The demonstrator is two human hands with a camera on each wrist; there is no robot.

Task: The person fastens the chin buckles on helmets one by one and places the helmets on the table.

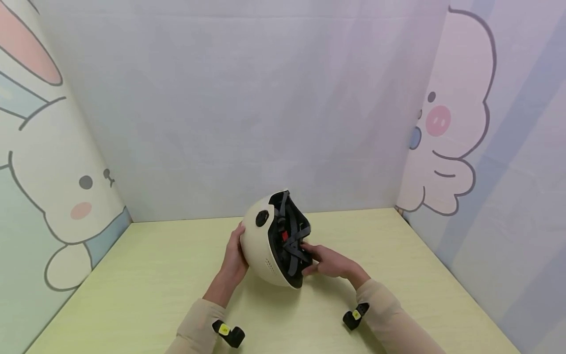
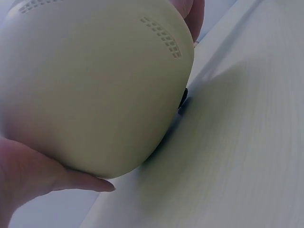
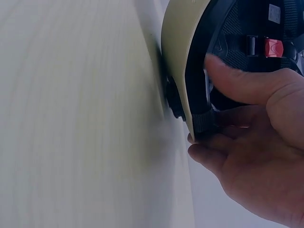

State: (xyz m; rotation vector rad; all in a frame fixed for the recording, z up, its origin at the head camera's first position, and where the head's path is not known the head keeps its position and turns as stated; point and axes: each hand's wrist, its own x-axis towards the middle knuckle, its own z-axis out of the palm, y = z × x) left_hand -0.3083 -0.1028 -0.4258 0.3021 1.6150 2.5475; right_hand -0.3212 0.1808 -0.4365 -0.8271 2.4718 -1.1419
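A cream helmet (image 1: 261, 250) is tilted on its side over the table, its hollow turned to the right. My left hand (image 1: 234, 256) holds the smooth outer shell from the left; in the left wrist view its thumb (image 2: 88, 181) lies along the shell. On the other side my right hand (image 1: 329, 260) grips the rim, thumb inside and fingers around the edge in the right wrist view. Dark straps (image 1: 294, 241) and a red buckle (image 3: 273, 48) show within the black lining. A round black knob (image 1: 262, 218) sits on the shell. Whether the helmet touches the table is unclear.
The pale yellow table (image 1: 168, 275) runs back to a plain light wall (image 1: 247, 108). Side walls carry a cartoon rabbit (image 1: 57, 196) on the left and a pink-nosed figure (image 1: 460, 118) on the right. Small black devices (image 1: 229, 334) are strapped to both sleeves.
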